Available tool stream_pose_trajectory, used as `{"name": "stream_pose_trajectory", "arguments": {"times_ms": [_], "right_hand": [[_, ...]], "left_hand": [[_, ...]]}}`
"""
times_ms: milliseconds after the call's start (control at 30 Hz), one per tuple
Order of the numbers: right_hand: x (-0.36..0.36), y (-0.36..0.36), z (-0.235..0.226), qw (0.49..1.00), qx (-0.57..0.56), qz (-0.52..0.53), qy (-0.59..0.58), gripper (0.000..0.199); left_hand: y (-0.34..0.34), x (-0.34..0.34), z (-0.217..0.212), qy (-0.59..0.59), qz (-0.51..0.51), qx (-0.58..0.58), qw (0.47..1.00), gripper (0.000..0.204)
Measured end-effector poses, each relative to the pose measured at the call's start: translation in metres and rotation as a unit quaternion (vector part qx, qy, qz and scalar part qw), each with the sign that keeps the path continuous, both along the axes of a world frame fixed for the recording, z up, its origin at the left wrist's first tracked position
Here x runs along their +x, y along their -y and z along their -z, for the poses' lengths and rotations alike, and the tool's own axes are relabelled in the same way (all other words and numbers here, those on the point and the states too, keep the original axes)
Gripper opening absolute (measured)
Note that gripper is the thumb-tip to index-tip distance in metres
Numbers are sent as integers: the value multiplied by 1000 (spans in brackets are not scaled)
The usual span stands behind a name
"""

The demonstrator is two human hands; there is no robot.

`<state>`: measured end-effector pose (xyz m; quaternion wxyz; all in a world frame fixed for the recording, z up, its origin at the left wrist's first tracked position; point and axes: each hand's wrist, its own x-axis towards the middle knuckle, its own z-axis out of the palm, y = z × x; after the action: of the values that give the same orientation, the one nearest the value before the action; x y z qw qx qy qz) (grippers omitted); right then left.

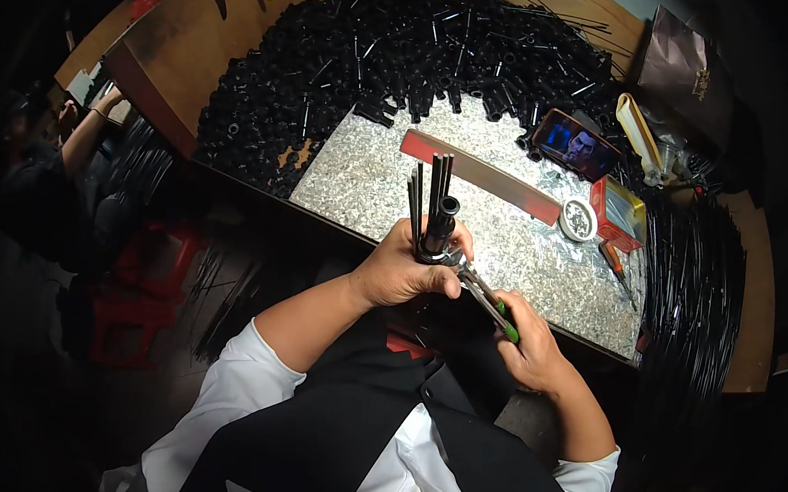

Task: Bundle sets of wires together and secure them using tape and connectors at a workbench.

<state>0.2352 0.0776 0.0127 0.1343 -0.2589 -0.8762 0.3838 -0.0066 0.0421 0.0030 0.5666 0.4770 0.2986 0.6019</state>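
Note:
My left hand point(402, 269) is wrapped round a black tubular part point(438, 232) with a round open end, held upright over the near edge of the table. Several thin black rods point(440, 181) stand up beside the tube from the same grip. In my right hand point(530, 345) is a pair of pliers point(488, 299) with green on the handles. The jaws of the pliers reach the lower end of the tubular part, next to my left thumb. Fingers partly hide the spot where they meet, so I cannot tell what exactly the jaws grip.
A large heap of black tubular parts point(406, 44) fills the back. On the speckled board point(354, 167) lie a red-edged bar point(479, 177), a white dish point(579, 219) of small pieces, a screwdriver point(617, 264) and a propped phone point(576, 144). Long black rods point(693, 291) hang at right. Another person's arm point(85, 137) shows far left.

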Motion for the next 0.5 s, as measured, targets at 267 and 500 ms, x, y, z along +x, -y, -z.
{"name": "stream_pose_trajectory", "arguments": {"times_ms": [267, 500], "right_hand": [[0, 0, -17, 1000, 10, -13, 16, 61], [4, -1, -19, 991, 131, 13, 37, 56]], "left_hand": [[4, -2, -7, -25, 19, -16, 999, 62], [5, -2, -3, -36, 26, -14, 999, 54]]}}
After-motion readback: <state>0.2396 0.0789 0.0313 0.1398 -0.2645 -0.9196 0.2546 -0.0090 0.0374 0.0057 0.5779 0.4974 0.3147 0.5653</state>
